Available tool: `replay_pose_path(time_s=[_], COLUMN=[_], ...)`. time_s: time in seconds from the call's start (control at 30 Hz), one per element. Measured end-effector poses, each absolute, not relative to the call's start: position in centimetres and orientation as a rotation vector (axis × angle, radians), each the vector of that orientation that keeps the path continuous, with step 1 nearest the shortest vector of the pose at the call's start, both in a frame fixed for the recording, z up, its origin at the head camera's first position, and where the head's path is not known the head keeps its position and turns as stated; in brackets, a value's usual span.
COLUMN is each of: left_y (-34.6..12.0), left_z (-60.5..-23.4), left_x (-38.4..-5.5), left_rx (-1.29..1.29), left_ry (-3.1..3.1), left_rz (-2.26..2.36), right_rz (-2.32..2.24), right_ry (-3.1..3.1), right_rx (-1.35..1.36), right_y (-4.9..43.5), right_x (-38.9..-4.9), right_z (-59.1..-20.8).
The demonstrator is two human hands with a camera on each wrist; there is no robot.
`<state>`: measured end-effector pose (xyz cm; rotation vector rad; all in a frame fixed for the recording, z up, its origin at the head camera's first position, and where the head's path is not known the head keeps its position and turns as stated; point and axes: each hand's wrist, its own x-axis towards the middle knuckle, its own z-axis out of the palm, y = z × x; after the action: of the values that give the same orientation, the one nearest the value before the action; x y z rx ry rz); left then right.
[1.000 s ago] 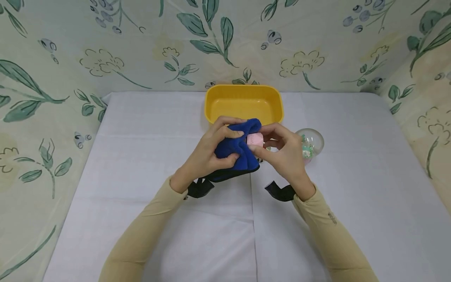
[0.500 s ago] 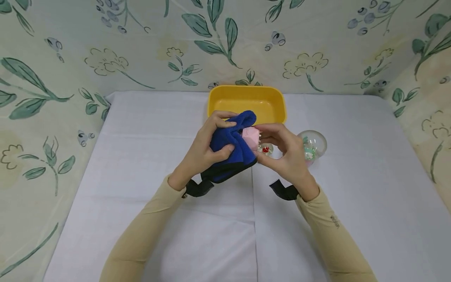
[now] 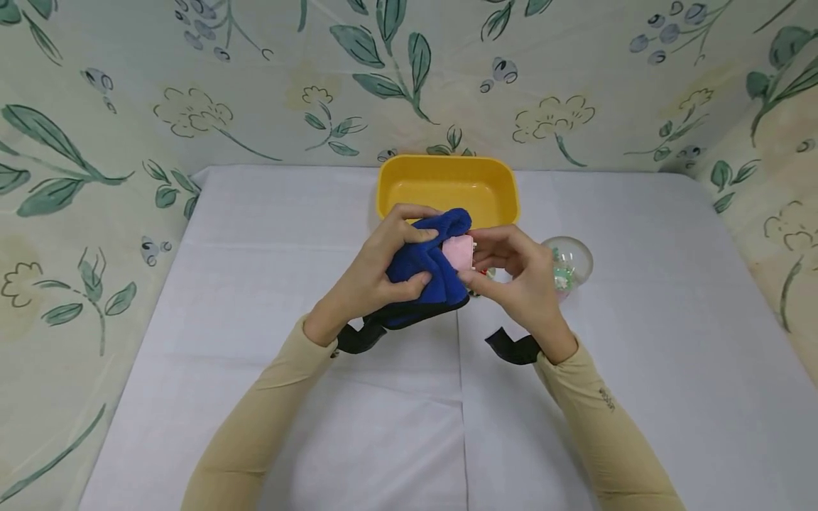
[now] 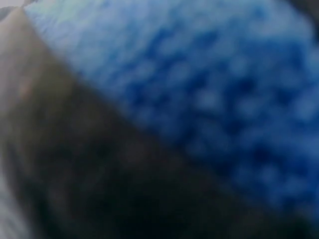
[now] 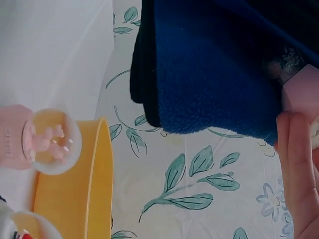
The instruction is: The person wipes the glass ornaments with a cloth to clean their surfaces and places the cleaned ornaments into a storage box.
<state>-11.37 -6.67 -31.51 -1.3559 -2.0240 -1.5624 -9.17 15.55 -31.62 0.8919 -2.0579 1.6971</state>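
Faintly, whitish detail [image 5: 291, 59] by pink block [image 5: 301, 92], right wrist only

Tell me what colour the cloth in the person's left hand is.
The cloth is blue with a black edge, clearest in the head view.

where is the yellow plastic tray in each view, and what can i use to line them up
Head: the yellow plastic tray is at upper centre, partly behind the blue fleecy cloth.
Left wrist: not in it; the blurred cloth fills much of the picture.
Right wrist: lower left, partly hidden by a pink-based snow globe.
Shared landmark: the blue fleecy cloth, visible in all three.
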Motion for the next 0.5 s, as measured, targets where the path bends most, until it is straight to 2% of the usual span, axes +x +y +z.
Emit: replay_pose_path(time_s=[0.27,0.5], left_y=[-6.21,-6.12], left_z=[-32.07,-32.04], left_x=[-11.44,-11.4], left_rx=[-1.352,-1.262], left_ry=[-2.017,-2.007], left_rz=[-1.531,-1.591], right_rz=[1.797,1.66], right_ry=[-2.122,-2.146], right_rx=[0.692,0.833], right_y=[15.31,15.52], right_x=[-8.78,-8.79], right_z=[-31.7,-31.54])
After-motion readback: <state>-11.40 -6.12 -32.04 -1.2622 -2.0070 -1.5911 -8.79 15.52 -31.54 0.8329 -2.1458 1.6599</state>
